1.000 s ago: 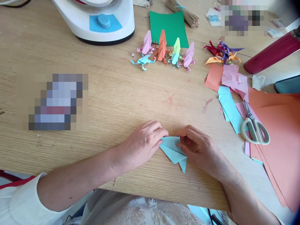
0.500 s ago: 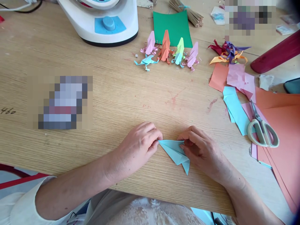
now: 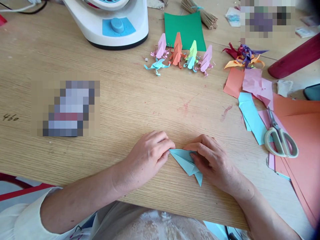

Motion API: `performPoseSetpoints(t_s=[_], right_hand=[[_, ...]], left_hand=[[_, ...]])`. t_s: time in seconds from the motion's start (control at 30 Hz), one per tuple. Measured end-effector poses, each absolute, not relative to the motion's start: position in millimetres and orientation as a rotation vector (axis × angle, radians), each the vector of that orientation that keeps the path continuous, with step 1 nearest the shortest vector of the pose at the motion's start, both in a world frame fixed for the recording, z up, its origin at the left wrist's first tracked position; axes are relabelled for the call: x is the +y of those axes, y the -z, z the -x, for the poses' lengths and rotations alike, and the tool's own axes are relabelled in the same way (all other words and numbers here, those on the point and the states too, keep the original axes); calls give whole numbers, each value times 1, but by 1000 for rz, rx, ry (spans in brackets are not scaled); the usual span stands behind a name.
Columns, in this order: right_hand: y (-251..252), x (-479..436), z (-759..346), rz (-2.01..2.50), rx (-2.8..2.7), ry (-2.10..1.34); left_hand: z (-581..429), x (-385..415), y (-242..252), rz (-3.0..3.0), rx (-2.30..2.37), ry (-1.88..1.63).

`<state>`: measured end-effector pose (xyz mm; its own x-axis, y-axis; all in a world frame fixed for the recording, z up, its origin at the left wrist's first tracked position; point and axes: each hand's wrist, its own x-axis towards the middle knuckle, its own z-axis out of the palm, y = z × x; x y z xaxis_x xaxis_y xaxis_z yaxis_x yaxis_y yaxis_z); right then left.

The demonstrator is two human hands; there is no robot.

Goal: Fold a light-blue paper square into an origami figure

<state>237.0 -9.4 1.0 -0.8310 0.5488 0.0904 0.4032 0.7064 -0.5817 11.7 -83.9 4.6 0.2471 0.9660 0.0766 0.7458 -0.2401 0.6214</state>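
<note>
A light blue folded paper [image 3: 185, 162] lies between my hands near the table's front edge, its narrow tip to the left and a small flap pointing down on the right. My left hand [image 3: 152, 155] pinches the narrow tip between thumb and fingers. At the wider end, my right hand [image 3: 213, 163] has its thumb on the near face and its fingers along the top edge, closed on the paper. Part of the right end is hidden by that hand.
Several folded paper figures [image 3: 177, 50] stand near a green sheet [image 3: 185, 31]. Scissors [image 3: 281, 140] rest on coloured paper [image 3: 300, 133] at the right, below a dark red cylinder [image 3: 295, 55]. A white appliance base [image 3: 120, 36] stands at the back; a blurred-out object [image 3: 71, 108] lies left.
My right hand's fingers have slid slightly left along the paper's top edge. My left hand still pinches the tip. The whole view has shifted very slightly.
</note>
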Motion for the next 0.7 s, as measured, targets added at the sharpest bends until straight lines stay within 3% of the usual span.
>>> performPoseSetpoints(t_s=[0.7], right_hand=[[7,-14,-230,645,-2674,-734]], left_hand=[[-9,-84,-2,-2137,1548,-652]])
